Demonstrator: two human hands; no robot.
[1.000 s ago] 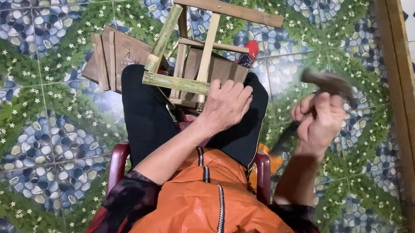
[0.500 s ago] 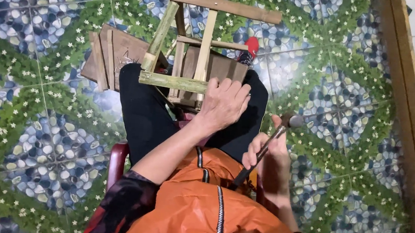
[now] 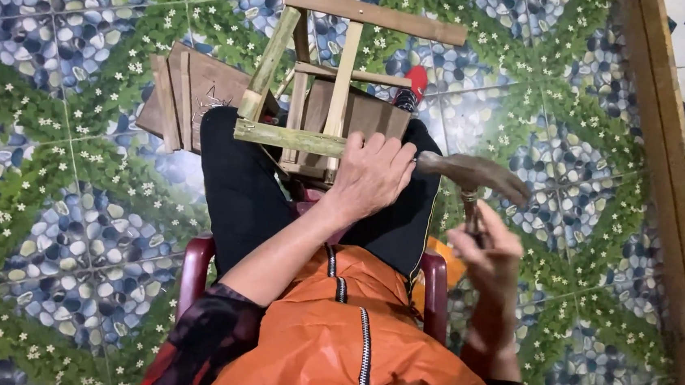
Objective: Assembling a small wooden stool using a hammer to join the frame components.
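Two hands work at frame centre. One hammer (image 3: 474, 177), blurred, sits in the closed fingers of the right hand (image 3: 489, 249), its head just right of the left hand (image 3: 372, 174), which presses flat on one wooden frame (image 3: 318, 93) resting across the lap, with one red chair (image 3: 198, 267) below.

Bright, even light falls from above with no glare; the glossy green and blue pebble-patterned floor tiles (image 3: 49, 194) stay sharp. Shadows are soft and faint. The right hand (image 3: 488, 257) and its dark metal-headed hammer (image 3: 474, 174) are motion-blurred; straight lines bow slightly at the edges.
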